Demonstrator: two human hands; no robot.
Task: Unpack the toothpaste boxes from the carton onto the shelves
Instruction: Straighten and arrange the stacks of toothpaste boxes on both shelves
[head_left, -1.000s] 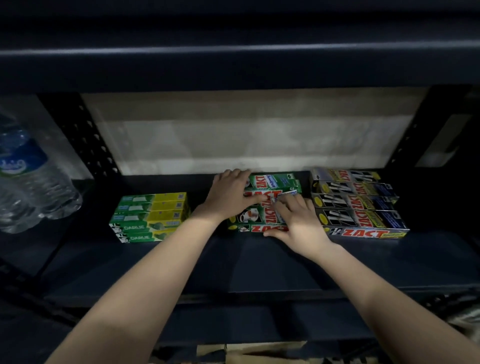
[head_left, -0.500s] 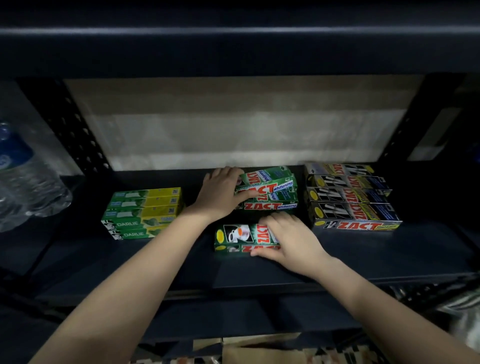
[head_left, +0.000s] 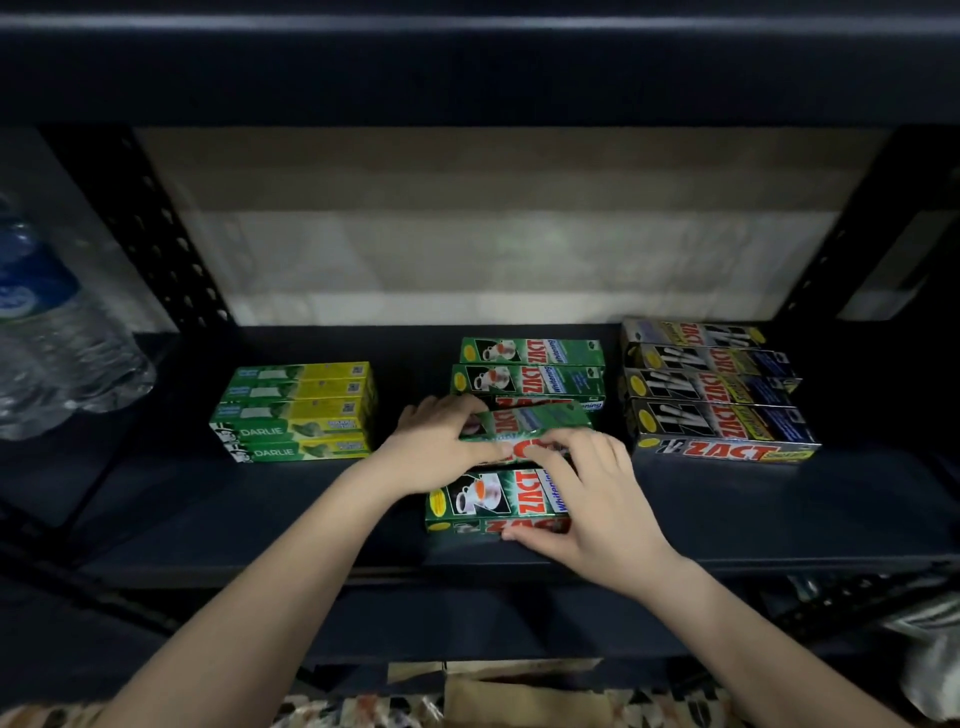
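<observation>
Dark metal shelf (head_left: 727, 509); both hands' grips clasp green Zact boxes (head_left: 524, 426).

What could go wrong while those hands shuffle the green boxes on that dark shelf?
The tilted green Zact box pinched between the left hand and right hand could slip from the grip and knock the green stack behind it. The front green Zact box sits near the dark metal shelf's edge, so a nudge might tip it off.
</observation>
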